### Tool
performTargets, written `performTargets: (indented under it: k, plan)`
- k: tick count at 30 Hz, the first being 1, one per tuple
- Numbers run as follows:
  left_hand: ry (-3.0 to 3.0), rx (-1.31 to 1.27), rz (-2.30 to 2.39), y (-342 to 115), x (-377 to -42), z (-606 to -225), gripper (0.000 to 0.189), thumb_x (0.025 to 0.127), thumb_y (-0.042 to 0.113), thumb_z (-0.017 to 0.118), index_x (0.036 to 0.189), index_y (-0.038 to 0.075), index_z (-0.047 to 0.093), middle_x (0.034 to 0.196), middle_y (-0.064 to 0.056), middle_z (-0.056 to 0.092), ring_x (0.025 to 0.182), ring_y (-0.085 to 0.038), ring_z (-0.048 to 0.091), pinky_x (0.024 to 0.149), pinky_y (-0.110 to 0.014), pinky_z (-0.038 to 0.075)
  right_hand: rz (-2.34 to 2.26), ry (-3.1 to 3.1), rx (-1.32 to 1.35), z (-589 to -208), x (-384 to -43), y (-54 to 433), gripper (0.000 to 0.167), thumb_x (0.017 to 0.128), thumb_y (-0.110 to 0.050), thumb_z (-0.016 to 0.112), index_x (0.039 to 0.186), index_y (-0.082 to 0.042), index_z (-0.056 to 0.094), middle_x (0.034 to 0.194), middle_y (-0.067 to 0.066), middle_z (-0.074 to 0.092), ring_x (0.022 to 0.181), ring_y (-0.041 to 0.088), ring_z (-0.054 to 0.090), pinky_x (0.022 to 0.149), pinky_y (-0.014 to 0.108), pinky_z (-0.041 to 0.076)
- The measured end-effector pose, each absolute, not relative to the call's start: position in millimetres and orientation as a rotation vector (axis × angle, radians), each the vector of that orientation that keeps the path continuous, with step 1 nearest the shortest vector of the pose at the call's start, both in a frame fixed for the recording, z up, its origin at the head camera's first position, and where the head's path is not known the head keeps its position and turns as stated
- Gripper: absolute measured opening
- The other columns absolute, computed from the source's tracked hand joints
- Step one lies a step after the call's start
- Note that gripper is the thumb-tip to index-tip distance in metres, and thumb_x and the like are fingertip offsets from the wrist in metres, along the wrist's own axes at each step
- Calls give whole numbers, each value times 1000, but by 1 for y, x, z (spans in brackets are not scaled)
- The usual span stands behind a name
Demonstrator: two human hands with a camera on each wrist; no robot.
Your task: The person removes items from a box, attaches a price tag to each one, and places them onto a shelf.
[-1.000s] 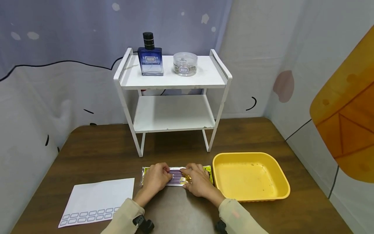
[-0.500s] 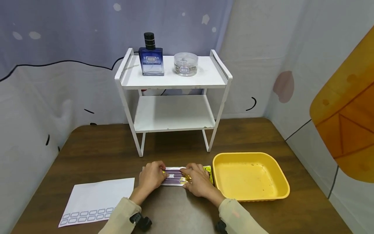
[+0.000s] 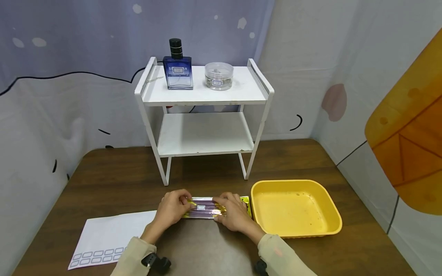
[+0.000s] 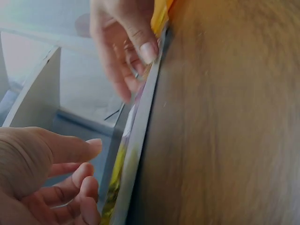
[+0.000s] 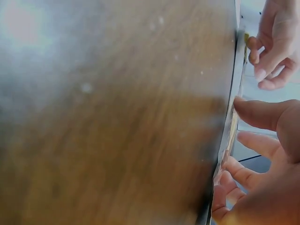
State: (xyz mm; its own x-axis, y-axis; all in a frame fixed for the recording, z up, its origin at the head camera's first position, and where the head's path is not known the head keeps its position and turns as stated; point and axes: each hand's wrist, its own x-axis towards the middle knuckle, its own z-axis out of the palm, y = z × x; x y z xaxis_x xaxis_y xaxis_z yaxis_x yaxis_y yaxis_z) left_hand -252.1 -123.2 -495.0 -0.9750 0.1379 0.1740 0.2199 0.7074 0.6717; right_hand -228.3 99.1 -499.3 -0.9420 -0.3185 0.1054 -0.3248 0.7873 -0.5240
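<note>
A flat, shiny packet (image 3: 207, 213) with purple stripes and yellow ends lies on the table in front of the shelf. On its face is a small white label (image 3: 201, 207). My left hand (image 3: 170, 209) is at the packet's left end. In the left wrist view that hand (image 4: 61, 173) has loosely bent fingers with nothing between them, just off the packet (image 4: 126, 164). My right hand (image 3: 235, 214) rests on the packet's right part with spread fingers, hiding some of it. In the right wrist view its thumb and fingertips touch the packet's edge.
A yellow tray (image 3: 293, 207) stands right of the packet. At left lies a white sheet (image 3: 114, 230) with printed label outlines. Behind is a white two-tier shelf (image 3: 207, 132), bearing a blue perfume bottle (image 3: 178, 73) and a clear round jar (image 3: 219, 76) on top.
My left hand has moved left along the packet, away from the small white label, uncovering more of the striped face. My right hand has stayed in place.
</note>
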Motion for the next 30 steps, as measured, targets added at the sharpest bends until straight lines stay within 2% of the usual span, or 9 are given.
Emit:
performTargets:
  k: [4,11,20,25,30]
  plan:
    - [-2770,-300,-1158,-134,-254,-489,16,75,2,81,87,6,72,67,2,60,60,-10,51,57,-27,41,921,-2937,495,-498,-231,98,52,79,-19,84,127,-11,68,122,13,60,110,32,50,86,51,40]
    - [-2829,-347,-1218,-140,-256,-489,18,75,-1,79,91,4,71,68,2,59,61,-10,51,58,-25,41,899,-2943,378,-498,-232,92,56,77,-19,85,130,-15,67,120,10,59,109,29,47,78,42,32]
    - [-2789,-479,-1285,-149,-254,-487,21,77,-4,77,96,1,71,72,1,59,65,-10,52,59,-22,44,838,-2972,411,-495,-234,85,64,74,-21,87,133,-15,64,118,10,57,113,30,47,80,48,31]
    - [-2623,-520,-1309,-159,-255,-477,25,80,-5,76,104,0,70,74,0,61,66,-7,53,60,-23,47,833,-3007,406,-494,-235,84,66,73,-20,87,134,-15,63,122,11,57,116,32,47,82,49,31]
    - [-2382,-529,-1294,-175,-260,-464,28,79,-7,78,105,0,70,76,-4,63,65,-4,51,57,-21,45,833,-3024,390,-494,-236,83,67,71,-19,88,134,-15,63,122,12,58,116,32,47,81,49,32]
